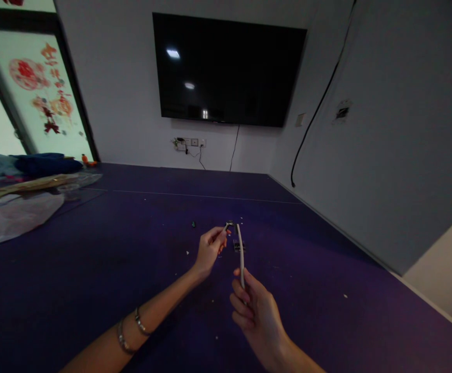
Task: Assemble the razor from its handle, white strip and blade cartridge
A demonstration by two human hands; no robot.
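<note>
My right hand (255, 311) is closed round the lower handle of a white toothbrush (241, 251), which stands nearly upright with its dark bristles facing left. My left hand (211, 247) pinches a small dark and silvery piece (229, 224), too small to name for sure. The brush head is right beside this piece; whether they touch I cannot tell. Below and behind the brush handle, a small dark part like a circuit board (236, 246) lies on the purple surface (132, 248). A tiny dark green object (194, 224) lies to the left of my left hand.
White crumbs are scattered over the purple surface. At the far left lie clear plastic sheeting (24, 217) and dark blue cloth (51, 163). A large television (229, 72) hangs on the wall ahead, above sockets (194, 142). A black cable (319, 103) dangles along the right wall.
</note>
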